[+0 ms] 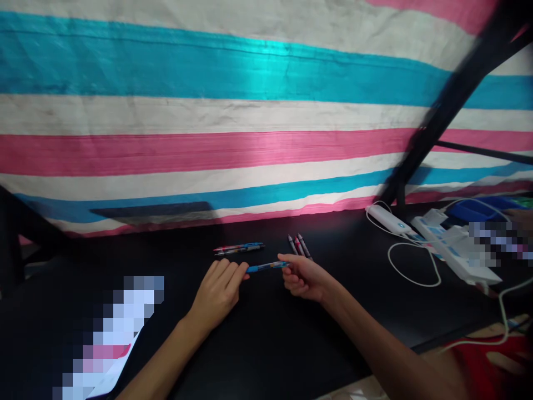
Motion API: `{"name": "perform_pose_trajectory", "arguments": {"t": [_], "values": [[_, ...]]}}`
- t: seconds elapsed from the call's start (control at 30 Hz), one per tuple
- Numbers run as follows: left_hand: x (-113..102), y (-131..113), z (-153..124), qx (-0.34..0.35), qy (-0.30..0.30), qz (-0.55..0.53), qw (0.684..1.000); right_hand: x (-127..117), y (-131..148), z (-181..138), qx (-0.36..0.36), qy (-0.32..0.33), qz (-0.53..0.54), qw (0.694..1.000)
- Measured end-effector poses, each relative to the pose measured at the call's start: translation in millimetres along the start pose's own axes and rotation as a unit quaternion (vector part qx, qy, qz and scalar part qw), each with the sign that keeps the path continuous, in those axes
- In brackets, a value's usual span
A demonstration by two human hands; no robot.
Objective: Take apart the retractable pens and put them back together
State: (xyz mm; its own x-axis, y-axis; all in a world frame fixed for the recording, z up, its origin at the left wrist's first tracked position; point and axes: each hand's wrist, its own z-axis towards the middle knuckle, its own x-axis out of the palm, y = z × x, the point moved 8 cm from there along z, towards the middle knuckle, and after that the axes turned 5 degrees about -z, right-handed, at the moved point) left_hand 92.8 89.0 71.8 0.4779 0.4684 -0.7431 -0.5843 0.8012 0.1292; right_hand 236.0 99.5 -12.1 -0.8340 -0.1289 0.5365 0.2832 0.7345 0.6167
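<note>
Between my two hands a blue pen (266, 268) is held nearly level above the black table. My left hand (222, 286) is closed around its left, solid-blue end, back of the hand up. At the other end, my right hand (303, 276) pinches the pen between thumb and forefinger, with the other fingers curled in. Just beyond my left hand lie several pens (239, 248) side by side, red, blue and dark. Behind my right hand is a small group of crayon-like sticks (298, 244) with pointed tips, one of them red; their near ends are partly hidden by the hand.
A white power strip (453, 250), a white device (387, 219) and looping white cables (437, 278) lie at the right. Blue trays (474, 210) stand behind them. A bright pixelated screen (120, 333) is at lower left. A striped sheet (250, 150) hangs behind the black table (258, 344).
</note>
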Motion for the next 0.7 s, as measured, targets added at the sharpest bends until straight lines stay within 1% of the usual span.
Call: {"name": "perform_pose_trajectory", "arguments": {"t": [0.1,0.2,0.3,0.4,0.5,0.57,0.63,0.7], "values": [[0,4,0,-0.01,-0.008,0.009,1.0,4,-7,2,0.024,0.011,0.02,0.999],[4,5,-1,-0.012,0.01,0.014,1.0,6,-11,5,0.029,0.011,0.037,0.999],[7,5,-2,-0.016,0.022,0.014,1.0,4,-12,6,0.027,0.001,0.031,0.999],[10,5,-3,-0.027,0.027,0.006,0.999,1,-9,7,0.003,-0.02,0.016,1.0],[11,6,-2,-0.044,0.013,-0.019,0.999,-1,-1,6,-0.047,-0.037,-0.009,0.998],[10,8,-2,-0.056,0.005,-0.043,0.998,-2,7,4,-0.094,-0.05,-0.05,0.993],[9,12,-2,-0.066,0.006,-0.066,0.996,0,17,-1,-0.155,-0.064,-0.122,0.978],[9,17,-3,-0.079,0.016,-0.094,0.992,5,27,-8,-0.217,-0.075,-0.21,0.951]]}}
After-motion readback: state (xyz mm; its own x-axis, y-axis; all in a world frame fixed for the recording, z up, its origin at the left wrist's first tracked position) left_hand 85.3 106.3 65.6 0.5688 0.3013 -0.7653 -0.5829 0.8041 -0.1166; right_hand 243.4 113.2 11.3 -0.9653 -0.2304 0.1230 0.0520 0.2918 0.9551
